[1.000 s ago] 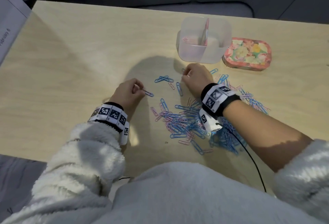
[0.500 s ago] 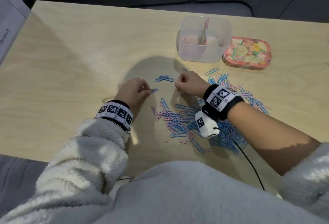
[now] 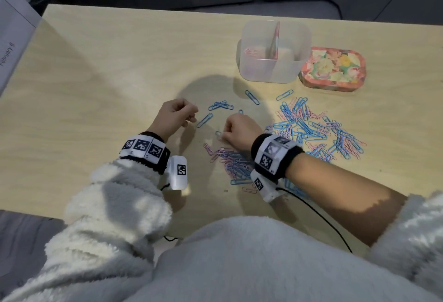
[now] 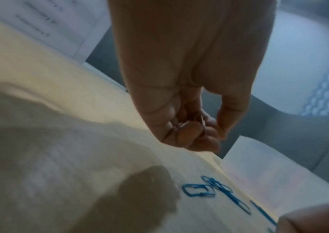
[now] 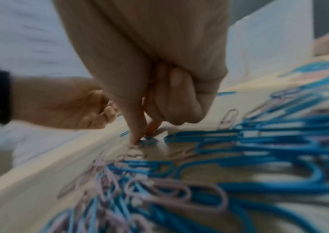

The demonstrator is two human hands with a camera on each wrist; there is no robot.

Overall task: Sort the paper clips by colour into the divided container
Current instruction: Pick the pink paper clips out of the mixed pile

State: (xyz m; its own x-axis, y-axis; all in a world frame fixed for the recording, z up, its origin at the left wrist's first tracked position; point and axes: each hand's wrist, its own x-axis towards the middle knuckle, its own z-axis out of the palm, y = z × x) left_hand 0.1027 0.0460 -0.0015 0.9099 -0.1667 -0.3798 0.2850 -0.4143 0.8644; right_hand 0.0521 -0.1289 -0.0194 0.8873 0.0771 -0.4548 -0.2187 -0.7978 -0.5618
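Both hands have drawn back toward the lower centre since the earlier frame.

Left hand [image 3: 176, 116] curls round a few pinkish clips [image 4: 189, 124]; right hand [image 3: 236, 130] pinches at a blue clip [image 5: 148, 141] on the table [image 3: 96, 86]. Lifting one clip clear of the tangled pile [image 3: 306, 131] at centre right seems wise, as neighbours snag. Divided container [image 3: 273, 66] stands upper right, near a floral tin [image 3: 333, 69]; loose blue clips [image 3: 220, 105] lie between.
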